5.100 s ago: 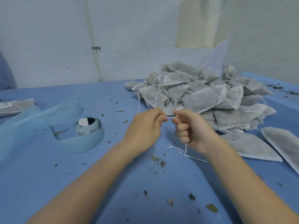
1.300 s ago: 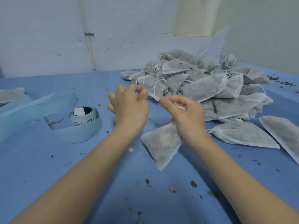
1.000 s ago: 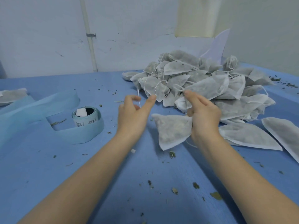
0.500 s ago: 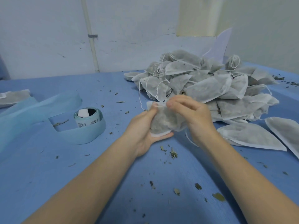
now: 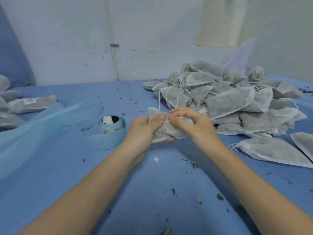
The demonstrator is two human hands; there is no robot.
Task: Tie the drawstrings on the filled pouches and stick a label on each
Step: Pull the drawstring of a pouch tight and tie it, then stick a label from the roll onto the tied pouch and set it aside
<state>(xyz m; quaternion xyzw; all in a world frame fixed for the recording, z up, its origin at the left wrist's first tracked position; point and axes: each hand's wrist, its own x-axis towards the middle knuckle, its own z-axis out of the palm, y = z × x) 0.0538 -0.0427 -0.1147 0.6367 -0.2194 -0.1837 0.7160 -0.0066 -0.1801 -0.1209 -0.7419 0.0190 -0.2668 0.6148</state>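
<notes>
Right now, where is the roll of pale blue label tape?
In the head view, the roll of pale blue label tape stands on the blue table cover, just left of the left hand.

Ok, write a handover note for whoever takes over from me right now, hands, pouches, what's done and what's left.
Left hand: grips the pouch in work from below, thumb on top.
Right hand: pinches its drawstring at the pouch mouth; the knot does not look finished.
Label roll: on the blue table, left of the hands.
Done: labelled pouches lie at far left.
Left: finish this tie, label it, then the big pile behind the right hand and the loose pouch to its right.
</notes>
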